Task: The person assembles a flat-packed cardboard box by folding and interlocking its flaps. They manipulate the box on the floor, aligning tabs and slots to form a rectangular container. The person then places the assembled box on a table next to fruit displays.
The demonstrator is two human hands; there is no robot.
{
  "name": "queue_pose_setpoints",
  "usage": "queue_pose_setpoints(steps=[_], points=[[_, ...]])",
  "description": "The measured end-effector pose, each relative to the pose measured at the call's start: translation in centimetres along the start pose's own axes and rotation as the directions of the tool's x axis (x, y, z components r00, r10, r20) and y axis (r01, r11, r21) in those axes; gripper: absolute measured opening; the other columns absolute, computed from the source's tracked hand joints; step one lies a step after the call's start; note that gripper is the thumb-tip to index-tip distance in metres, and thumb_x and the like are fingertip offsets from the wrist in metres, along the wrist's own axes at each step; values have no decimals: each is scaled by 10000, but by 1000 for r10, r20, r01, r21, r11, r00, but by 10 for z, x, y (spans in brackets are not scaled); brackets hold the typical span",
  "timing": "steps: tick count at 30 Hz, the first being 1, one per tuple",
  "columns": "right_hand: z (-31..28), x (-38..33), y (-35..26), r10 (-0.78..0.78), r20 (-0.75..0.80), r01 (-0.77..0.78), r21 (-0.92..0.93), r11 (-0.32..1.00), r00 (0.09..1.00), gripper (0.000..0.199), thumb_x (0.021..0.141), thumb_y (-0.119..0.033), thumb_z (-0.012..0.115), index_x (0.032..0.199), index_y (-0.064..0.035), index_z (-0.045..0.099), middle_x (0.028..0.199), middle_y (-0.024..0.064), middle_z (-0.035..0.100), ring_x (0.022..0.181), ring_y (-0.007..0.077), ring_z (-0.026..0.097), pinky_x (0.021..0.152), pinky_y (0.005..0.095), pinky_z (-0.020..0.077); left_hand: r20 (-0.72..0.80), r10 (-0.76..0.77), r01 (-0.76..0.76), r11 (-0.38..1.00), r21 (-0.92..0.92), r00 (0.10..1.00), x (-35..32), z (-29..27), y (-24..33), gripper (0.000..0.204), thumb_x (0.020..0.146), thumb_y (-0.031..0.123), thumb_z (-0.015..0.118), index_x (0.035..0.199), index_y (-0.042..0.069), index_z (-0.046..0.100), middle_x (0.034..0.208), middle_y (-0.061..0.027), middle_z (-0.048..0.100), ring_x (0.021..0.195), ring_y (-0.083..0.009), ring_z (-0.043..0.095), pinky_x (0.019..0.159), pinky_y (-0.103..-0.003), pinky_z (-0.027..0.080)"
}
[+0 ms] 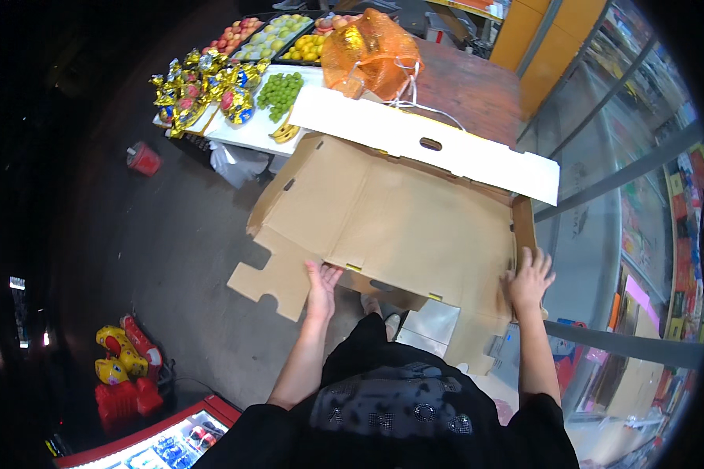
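Observation:
A large, partly unfolded cardboard box [414,219], brown inside with a white far flap [438,144], lies in front of me with its inner side up. At its near edge, my left hand [321,291] grips the cardboard beside a notched flap [270,277] that sticks out to the left. My right hand [529,280] is closed over the raised right side wall, near its front corner. The fingertips of both hands are partly hidden by the cardboard. Another near flap hangs down above my feet.
Beyond the box, a table [477,86] bears an orange mesh bag [375,55], green grapes [280,95], bananas [285,131], gold-wrapped bundles [188,94] and fruit trays. Glass panels [594,211] stand close on the right. A red bucket [143,159] and yellow-red ride-on toy [125,356] are left.

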State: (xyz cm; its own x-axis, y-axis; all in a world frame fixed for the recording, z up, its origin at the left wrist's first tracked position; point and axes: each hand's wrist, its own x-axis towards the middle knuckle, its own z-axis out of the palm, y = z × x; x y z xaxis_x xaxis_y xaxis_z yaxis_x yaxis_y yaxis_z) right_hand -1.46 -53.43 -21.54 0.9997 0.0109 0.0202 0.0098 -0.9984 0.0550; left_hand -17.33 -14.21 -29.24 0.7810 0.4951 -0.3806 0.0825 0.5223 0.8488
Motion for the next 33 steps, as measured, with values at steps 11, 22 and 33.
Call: queue_pose_setpoints(steps=[11, 22, 33], points=[[262, 5, 128, 68, 507, -27, -87, 996, 859, 457, 937, -251, 470, 1285, 44, 506, 1244, 254, 554, 1175, 434, 513, 1031, 485, 385, -144, -75, 77, 997, 6, 987, 12, 7, -14, 890, 941, 678, 311, 1480, -21, 200, 1472, -224, 342, 1351, -321, 364, 1101, -420, 310], [5, -65, -134, -665, 150, 612, 285, 738, 732, 770, 761, -146, 697, 1436, -30, 346, 1415, 274, 384, 1322, 430, 356, 1098, 496, 295, -104, 54, -56, 998, -13, 993, 0, 24, -4, 662, 972, 564, 425, 1339, 13, 449, 1225, -116, 573, 1080, -202, 575, 959, -337, 468], [35, -61, -146, -665, 42, 641, 227, 733, 746, 612, 841, -49, 513, 1434, -40, 360, 1385, 275, 432, 1273, 442, 421, 1077, 510, 333, -97, 359, -297, 871, 391, 928, -47, -17, 39, 743, 861, 85, 643, 1449, 62, 189, 1354, -144, 475, 1236, -254, 485, 1033, -362, 408]])
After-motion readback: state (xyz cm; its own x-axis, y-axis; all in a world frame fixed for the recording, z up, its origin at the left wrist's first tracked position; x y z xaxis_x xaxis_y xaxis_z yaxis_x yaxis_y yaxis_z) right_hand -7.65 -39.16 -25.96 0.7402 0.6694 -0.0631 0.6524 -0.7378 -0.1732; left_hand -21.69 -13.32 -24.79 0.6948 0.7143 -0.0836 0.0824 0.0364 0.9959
